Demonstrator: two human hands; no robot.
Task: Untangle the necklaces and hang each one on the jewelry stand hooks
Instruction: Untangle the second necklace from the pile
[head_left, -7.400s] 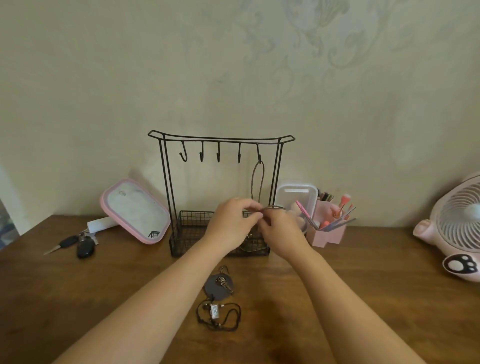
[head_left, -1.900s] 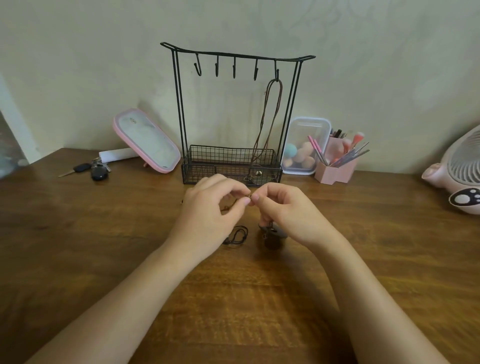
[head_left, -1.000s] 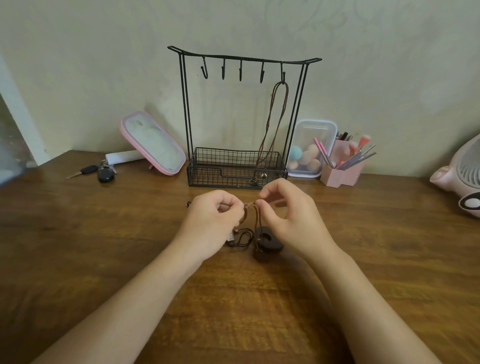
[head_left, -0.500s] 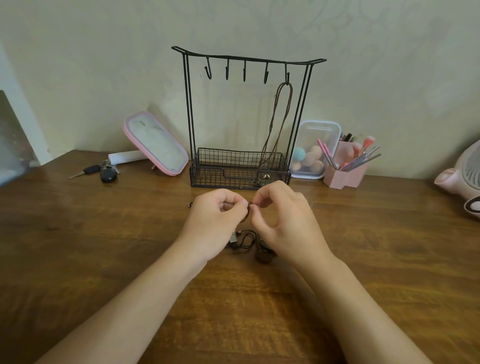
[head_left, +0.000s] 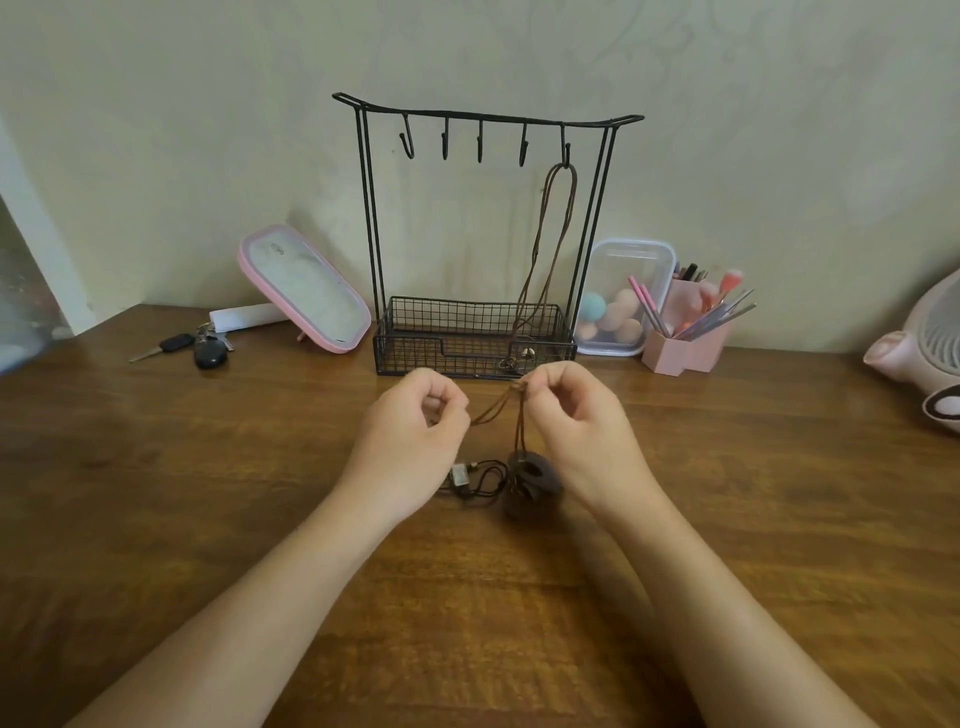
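Spread wider, left grip (head_left: 410, 441) and right grip (head_left: 576, 426) pinch brown cord (head_left: 493, 408), pendant (head_left: 535, 475) seemingly hanging below.

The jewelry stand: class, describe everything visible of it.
The jewelry stand is thin black wire: paired uprights, a curved top bar with five hooks, and a mesh basket base. It stands upright on the wooden table. A brown cord necklace hangs from the rightmost hook, its pendant in the basket; four hooks are bare.
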